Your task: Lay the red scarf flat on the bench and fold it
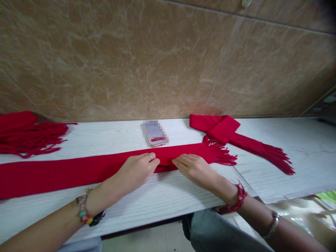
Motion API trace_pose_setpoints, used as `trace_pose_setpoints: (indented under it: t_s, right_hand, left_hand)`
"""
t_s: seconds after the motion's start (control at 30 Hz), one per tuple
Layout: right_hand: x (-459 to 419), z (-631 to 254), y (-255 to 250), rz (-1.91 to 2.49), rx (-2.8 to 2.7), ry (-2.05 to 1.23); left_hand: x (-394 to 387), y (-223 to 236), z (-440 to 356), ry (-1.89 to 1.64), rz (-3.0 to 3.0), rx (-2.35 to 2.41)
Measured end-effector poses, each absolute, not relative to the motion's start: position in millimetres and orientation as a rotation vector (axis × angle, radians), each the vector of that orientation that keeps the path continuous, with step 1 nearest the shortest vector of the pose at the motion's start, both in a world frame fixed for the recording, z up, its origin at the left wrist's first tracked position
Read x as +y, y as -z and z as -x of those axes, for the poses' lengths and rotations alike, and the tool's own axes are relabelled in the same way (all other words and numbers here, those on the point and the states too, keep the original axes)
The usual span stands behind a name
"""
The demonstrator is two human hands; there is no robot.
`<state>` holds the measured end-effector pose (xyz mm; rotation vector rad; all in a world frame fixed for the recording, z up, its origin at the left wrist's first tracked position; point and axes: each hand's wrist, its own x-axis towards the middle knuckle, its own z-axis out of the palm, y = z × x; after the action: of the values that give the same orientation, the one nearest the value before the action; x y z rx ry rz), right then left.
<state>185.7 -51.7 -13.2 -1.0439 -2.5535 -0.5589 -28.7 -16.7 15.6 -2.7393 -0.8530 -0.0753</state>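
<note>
A long red scarf [86, 169] lies stretched along the white table, with its fringe at the right end. My left hand [139, 171] pinches the scarf's near edge around its middle, thumb and fingers pressed together. A short way to the right, my right hand [195, 171] also has its fingers closed on that edge. Between the two hands the edge is lifted and turned over a little, leaving a dark fold. The fingertips of both hands are partly hidden by the cloth and the knuckles.
A phone [156, 133] lies behind the scarf. At the back right is a second red scarf [223, 127], folded crosswise with its fringe trailing right. Another red fringed bundle [23, 134] sits at the far left. A brown marbled wall [162, 63] rises behind the table [283, 140].
</note>
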Motion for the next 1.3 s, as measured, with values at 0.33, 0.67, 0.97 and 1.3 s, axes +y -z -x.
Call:
trace_pose_setpoints:
  t_s: [0.33, 0.67, 0.97, 1.3]
  right_hand:
    - [-54.5, -209.3, 14.5, 1.133, -2.506, 0.645]
    - [-57.9, -227.9, 12.1, 0.881, -2.593, 0.600]
    - [-54.5, -232.5, 16.1, 0.942, -2.595, 0.428]
    - [-53.7, -237.4, 11.4, 0.945, -2.650, 0.482]
  left_hand:
    - [-15.8, -8.1, 32.8, 0.101, 2.735, -0.752]
    - [-17.1, -5.5, 34.5, 0.064, 2.730, -0.679]
    - [-13.7, -1.8, 32.0, 0.029, 2.814, -0.684]
    - [-10.8, -10.8, 32.7, -0.008, 2.845, -0.737]
